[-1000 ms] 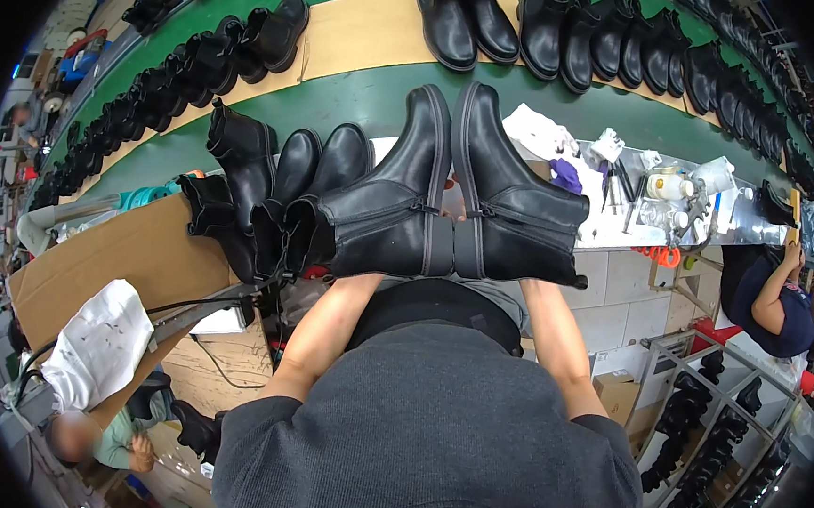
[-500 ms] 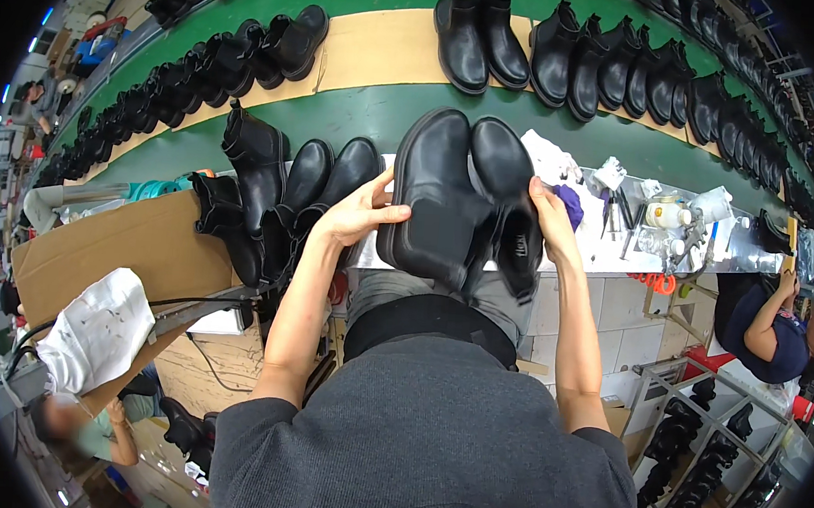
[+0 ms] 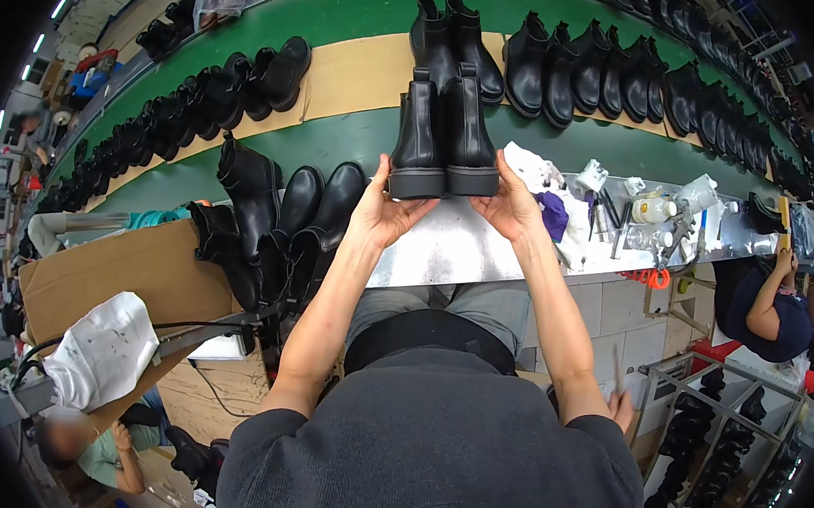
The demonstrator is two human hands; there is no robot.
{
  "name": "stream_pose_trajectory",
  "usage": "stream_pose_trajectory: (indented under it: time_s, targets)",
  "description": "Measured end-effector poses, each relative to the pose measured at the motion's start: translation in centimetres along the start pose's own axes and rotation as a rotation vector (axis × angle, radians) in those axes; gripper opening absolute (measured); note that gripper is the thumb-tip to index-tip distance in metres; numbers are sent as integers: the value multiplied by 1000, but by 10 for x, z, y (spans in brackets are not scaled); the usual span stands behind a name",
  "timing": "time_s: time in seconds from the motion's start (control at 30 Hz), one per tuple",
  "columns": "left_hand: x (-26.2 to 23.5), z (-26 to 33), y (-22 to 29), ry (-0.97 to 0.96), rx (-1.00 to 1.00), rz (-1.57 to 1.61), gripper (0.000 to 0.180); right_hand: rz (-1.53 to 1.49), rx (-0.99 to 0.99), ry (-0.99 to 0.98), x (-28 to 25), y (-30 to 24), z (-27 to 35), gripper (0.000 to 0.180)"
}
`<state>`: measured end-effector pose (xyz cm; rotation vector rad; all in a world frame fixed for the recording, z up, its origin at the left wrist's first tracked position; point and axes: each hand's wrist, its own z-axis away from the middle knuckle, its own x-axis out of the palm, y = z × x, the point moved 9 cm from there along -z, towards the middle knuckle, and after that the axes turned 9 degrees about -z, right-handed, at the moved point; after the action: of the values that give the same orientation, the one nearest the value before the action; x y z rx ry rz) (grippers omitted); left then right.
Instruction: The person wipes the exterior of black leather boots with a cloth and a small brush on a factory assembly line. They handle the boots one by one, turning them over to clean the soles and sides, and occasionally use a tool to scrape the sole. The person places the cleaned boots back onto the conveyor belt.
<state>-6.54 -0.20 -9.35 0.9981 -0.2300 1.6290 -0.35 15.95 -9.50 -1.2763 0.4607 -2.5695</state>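
A pair of black ankle boots is held upright between my hands, heels toward me. My left hand [image 3: 386,210] grips the left boot [image 3: 419,142] low at its sole, thumb along the outer side. The right boot [image 3: 467,136] has my right hand [image 3: 510,206] closed around its sole from the other side. Both boots stand side by side, pull tabs up, over the far edge of the metal worktop [image 3: 445,247]; their toes are hidden. Just beyond them, another pair of black boots [image 3: 446,40] stands on the tan cardboard strip [image 3: 358,71].
Loose black boots [image 3: 306,219] crowd the left by a cardboard sheet [image 3: 123,262]. To the right lie a purple cloth [image 3: 552,215], white rags and bottles [image 3: 654,210]. Boot rows line the green surface [image 3: 341,122]. Co-workers are at right [image 3: 766,312] and lower left [image 3: 105,459].
The boots have gone from tilted, soles partly facing me, to upright with heels toward me. Both hands have moved away from my body and now hold the boots low by the soles.
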Motion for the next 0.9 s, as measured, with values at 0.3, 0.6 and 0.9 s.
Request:
stream_pose_trajectory:
  time_s: [0.3, 0.6, 0.9]
  targets:
    - [13, 17, -19, -1, 6, -129, 61, -52, 53, -269, -12, 16, 10, 41]
    - [-19, 38, -38, -64, 37, 37, 66, 774, -283, 93, -122, 23, 32, 35]
    - [12, 38, -19, 54, 66, 252, 61, 1477, -887, 935, -203, -171, 105, 16]
